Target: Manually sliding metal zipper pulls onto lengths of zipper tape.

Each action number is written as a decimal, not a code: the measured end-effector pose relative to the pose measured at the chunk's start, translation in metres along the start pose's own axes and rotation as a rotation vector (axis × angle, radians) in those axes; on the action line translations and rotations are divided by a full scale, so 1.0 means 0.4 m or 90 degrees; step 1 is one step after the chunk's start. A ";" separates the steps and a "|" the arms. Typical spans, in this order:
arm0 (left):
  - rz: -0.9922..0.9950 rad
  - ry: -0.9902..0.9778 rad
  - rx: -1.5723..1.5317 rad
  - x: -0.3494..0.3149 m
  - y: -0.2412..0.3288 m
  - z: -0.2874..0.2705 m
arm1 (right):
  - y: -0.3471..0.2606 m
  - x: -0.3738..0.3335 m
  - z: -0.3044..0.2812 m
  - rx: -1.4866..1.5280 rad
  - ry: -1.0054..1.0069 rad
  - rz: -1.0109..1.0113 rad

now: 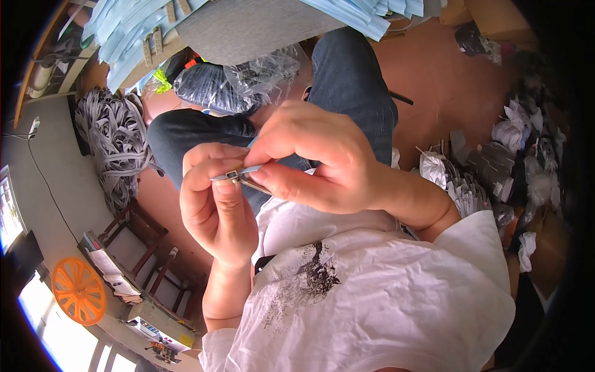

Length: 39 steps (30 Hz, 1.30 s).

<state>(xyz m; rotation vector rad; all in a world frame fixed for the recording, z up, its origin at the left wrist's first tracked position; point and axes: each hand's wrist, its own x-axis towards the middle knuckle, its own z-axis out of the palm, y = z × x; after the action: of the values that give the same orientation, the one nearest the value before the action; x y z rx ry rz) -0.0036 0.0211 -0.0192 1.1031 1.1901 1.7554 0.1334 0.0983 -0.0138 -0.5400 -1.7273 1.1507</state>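
A metal piece [232, 175] is held by the left grip [214, 201], a grey strip [250, 169] by the right grip [319, 158], threading seemingly begun but unfinished.

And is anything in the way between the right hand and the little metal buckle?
No, nothing I can see blocks it. The right hand pinches the grey strap right next to the metal buckle, which the left hand holds.
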 end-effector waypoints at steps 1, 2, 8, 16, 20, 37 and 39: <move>0.000 0.000 0.000 0.001 0.002 -0.002 | -0.001 0.001 -0.001 0.000 0.000 0.000; 0.006 -0.010 0.017 0.002 0.006 -0.006 | -0.001 0.002 -0.003 -0.004 -0.006 -0.011; 0.054 -0.017 0.084 0.006 0.017 -0.017 | -0.005 0.009 -0.013 -0.036 -0.027 -0.056; 0.161 -0.052 0.177 0.020 0.022 -0.019 | -0.007 0.007 -0.025 -0.014 -0.072 -0.082; 0.201 -0.073 0.214 0.026 0.033 -0.016 | -0.006 0.002 -0.021 0.032 -0.059 -0.098; 0.181 -0.111 0.199 0.018 0.046 -0.023 | -0.008 -0.007 -0.023 0.057 -0.051 -0.064; 0.171 -0.141 0.212 0.019 0.050 -0.025 | -0.019 0.000 -0.024 0.042 -0.047 -0.050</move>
<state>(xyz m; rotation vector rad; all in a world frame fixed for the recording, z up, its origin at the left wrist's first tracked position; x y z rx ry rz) -0.0179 0.0188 -0.0004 1.6747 1.2688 1.6066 0.1432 0.0993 -0.0062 -0.3900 -1.7511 1.1807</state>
